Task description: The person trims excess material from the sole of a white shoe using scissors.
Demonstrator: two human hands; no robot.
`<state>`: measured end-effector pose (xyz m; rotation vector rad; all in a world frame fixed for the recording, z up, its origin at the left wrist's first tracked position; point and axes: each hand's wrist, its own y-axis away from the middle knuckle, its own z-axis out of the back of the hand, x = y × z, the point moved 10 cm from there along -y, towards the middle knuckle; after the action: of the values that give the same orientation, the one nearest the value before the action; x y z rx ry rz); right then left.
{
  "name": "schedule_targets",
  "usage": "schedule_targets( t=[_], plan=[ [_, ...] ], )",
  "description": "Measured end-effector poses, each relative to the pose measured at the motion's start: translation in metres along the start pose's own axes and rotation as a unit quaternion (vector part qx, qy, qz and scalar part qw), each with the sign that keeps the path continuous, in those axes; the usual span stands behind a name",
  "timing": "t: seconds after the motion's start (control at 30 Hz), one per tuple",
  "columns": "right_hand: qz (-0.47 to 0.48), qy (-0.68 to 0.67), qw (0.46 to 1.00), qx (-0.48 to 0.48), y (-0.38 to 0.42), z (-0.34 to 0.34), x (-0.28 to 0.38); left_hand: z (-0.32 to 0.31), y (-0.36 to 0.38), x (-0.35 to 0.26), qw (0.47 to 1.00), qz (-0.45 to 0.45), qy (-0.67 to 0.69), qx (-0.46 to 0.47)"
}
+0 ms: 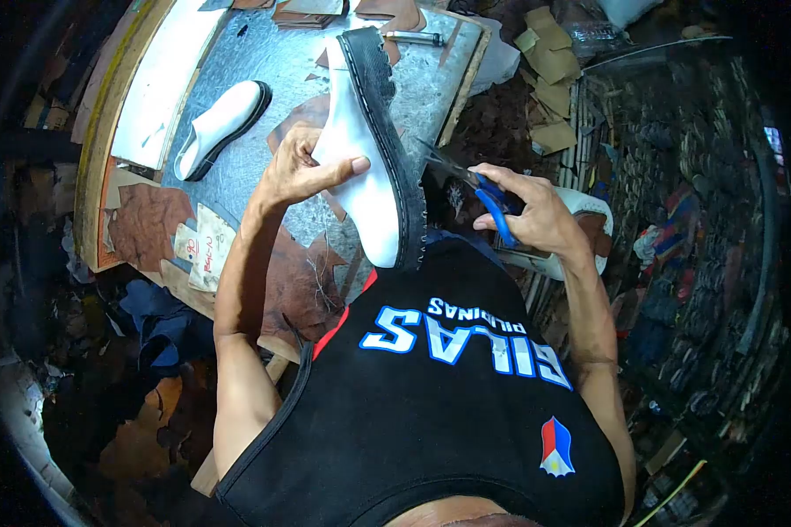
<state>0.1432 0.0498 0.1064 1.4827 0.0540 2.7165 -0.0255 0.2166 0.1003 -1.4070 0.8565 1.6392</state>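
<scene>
My left hand (299, 171) is closed around a white shoe (365, 206) with a thick black sole, thumb pressed on its white upper. The shoe is tilted up on its side, and pale stitching runs along the sole's rim. In my right hand (536, 211) is a pair of scissors (494, 215) with blue handles, fingers through the loops. Its dark blades point at the sole's edge, slightly apart from each other. A second white shoe (222, 123), backless with a black sole, lies on the worktable (281, 66) further left.
Brown leather pieces (303, 281) and a marked pale pattern piece (209, 250) lie along the table's near edge. At the back is a metal-ended tool (415, 38). A white stool (580, 206) stands at right, beside racks of shoe lasts or similar dark items (694, 220).
</scene>
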Motion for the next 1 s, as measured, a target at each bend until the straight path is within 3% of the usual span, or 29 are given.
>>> schedule_targets(
  t=[0.67,1.0],
  plan=[
    [0.058,0.112,0.991,0.044,0.004,0.022,0.020,-0.010,0.007,-0.039,0.987,-0.098,-0.128,0.024],
    [0.158,0.142,0.973,0.094,-0.015,0.022,0.026,-0.005,0.018,-0.035,0.983,-0.070,-0.167,0.001]
  ],
)
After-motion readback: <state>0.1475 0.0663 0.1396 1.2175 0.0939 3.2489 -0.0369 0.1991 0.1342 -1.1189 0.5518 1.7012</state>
